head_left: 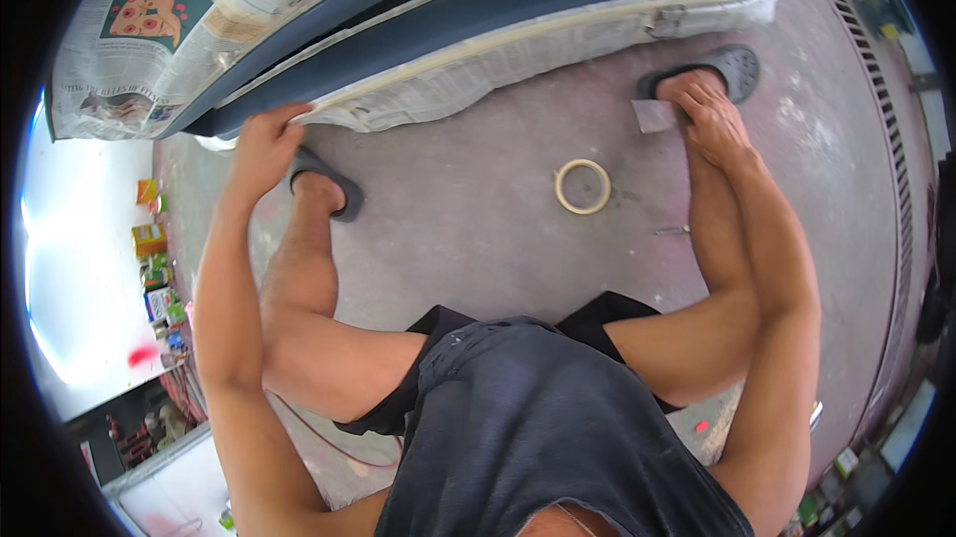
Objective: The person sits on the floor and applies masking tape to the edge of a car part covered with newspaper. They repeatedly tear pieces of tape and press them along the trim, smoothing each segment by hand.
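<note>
A dark blue-grey vehicle body panel [478, 14] spans the top of the view, its borders masked with newspaper [199, 29] and a newspaper strip [538, 49] edged with pale tape. At the panel's lower left corner is my left hand [267, 149], its fingers curled over the edge and one finger reaching along the taped border. My right hand [712, 124] is low beside my right foot, over the grey clog [735, 72]. Between its fingers is a small grey square sheet [654, 116], like sandpaper. Part of its grip is hidden.
A roll of masking tape [583, 187] lies on the concrete floor between my legs. Near my right shin is a small thin metal item [672, 230]. A floor grate [886, 119] runs along the right. Cans and boxes [151, 238] line the left.
</note>
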Demonstrator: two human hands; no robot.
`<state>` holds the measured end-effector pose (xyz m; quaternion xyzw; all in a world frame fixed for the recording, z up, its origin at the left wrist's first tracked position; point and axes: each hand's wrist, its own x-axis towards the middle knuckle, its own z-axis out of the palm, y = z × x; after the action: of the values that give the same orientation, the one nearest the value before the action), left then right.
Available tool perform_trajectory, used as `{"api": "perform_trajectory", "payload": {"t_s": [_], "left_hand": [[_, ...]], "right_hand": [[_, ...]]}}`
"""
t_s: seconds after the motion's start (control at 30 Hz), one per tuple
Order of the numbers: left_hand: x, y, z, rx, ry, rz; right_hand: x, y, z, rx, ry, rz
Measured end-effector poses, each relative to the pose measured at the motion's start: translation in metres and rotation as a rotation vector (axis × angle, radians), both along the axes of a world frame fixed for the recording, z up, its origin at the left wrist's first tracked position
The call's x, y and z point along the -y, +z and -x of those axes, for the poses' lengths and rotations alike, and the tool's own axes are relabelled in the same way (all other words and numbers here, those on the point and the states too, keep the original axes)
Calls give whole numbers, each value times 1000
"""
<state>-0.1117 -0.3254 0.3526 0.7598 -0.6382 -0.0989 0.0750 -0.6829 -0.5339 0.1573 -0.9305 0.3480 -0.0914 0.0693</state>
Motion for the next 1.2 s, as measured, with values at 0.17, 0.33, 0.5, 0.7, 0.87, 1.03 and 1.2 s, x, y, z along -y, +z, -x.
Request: {"api": "perform_trajectory", "payload": {"t_s": [0.17,0.33,0.5,0.7,0.87,1.03,1.2], "left_hand": [[-47,14,-22,-40,83,-47],[-38,4,3,-138,-35,-157],[-28,-22,18,-371,-49,-305],[-3,-24,51,-325,-132,-299],[-15,-19,50,-253,-137,-260],[-43,-21,72,-226,-50,-336],[-46,-60,98,-211,-136,-504]], "right_hand": [[-15,53,17,8,-191,11],[-46,93,104,163,-878,41],[-128,-16,218,352,-1342,20],[-208,-78,235,301,-1407,-227],[-148,-91,240,45,-1215,-382],[-74,-14,195,67,-1209,-103],[-125,-65,202,228,-1288,152]]}}
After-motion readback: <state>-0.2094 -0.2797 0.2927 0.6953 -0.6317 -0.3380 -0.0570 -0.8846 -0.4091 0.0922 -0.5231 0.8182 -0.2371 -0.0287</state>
